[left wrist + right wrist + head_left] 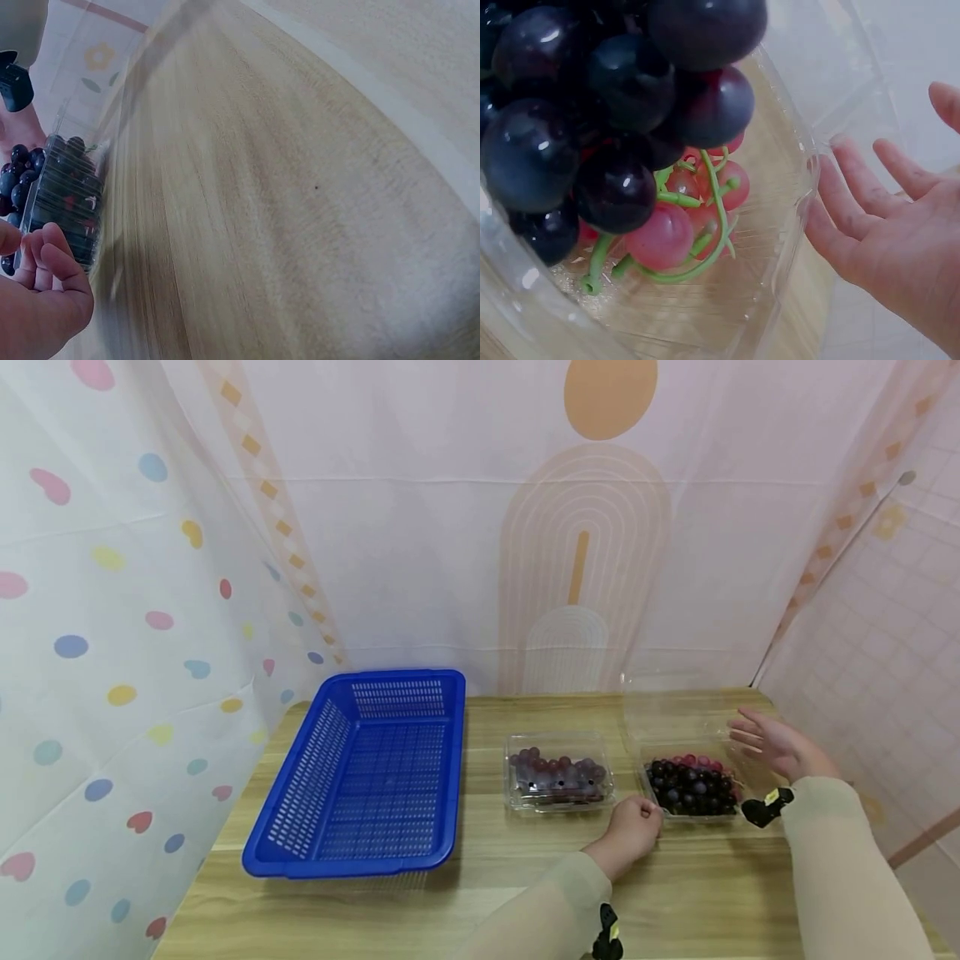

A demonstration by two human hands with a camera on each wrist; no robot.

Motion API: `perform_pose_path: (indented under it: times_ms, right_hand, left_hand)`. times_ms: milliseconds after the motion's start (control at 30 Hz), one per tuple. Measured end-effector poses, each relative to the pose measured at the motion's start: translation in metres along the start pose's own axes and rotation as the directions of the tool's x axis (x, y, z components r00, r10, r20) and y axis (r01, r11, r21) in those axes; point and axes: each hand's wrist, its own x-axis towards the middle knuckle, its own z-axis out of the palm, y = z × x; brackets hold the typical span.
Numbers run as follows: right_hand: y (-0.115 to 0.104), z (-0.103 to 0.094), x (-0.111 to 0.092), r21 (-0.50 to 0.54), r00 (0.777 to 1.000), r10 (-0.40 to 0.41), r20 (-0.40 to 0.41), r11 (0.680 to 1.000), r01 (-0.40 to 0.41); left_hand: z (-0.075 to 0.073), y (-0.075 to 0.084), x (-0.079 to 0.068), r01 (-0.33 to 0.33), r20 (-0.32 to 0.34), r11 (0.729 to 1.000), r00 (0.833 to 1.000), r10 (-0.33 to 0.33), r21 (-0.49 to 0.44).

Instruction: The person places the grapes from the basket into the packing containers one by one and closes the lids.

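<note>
A clear plastic clamshell box (678, 817) stands with its lid raised at the back. Black grapes (693, 787) lie in it on top of pink-red grapes (660, 235) with green stems. My left hand (630, 833) is at the box's near left corner, fingers curled, thumb and fingertips at its rim. On the other side my right hand (780, 747) has its fingers spread and straight. Its fingertips (819, 214) are at the box's right wall, touching or very close. To the left sits a shut clear box (558, 806) with dusky red grapes (551, 767) inside.
A blue plastic basket (456, 777) with slotted walls stands at the left of the wooden table (480, 902). Printed cloth (420, 552) hangs behind the table and along both sides. The raised clear lid (660, 706) reaches toward the back cloth.
</note>
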Motion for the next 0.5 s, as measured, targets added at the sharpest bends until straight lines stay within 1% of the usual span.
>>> perform_pose_path:
  times_ms: [33, 133, 333, 500]
  right_hand:
    - [-0.001, 0.002, -0.001, -0.012, 1.000, 0.002, -0.019, 1.000, -0.002]
    - [-0.005, 0.005, -0.003, -0.052, 1.000, -0.009, -0.028, 0.999, 0.007]
    - [-0.012, 0.008, -0.008, -0.099, 0.999, -0.032, -0.024, 0.995, 0.029]
    - [-0.013, 0.008, -0.008, -0.123, 0.997, -0.066, -0.028, 0.990, 0.062]
  left_hand:
    - [0.000, 0.000, 0.000, -0.002, -0.001, 1.000, 1.000, 0.002, 0.002]
    - [0.000, -0.001, 0.000, -0.008, -0.006, 1.000, 1.000, 0.008, 0.008]
    - [0.000, -0.001, 0.000, -0.014, -0.025, 1.000, 1.000, 0.014, 0.001]
    - [0.000, -0.002, 0.000, 0.002, -0.024, 1.000, 1.000, -0.002, -0.020]
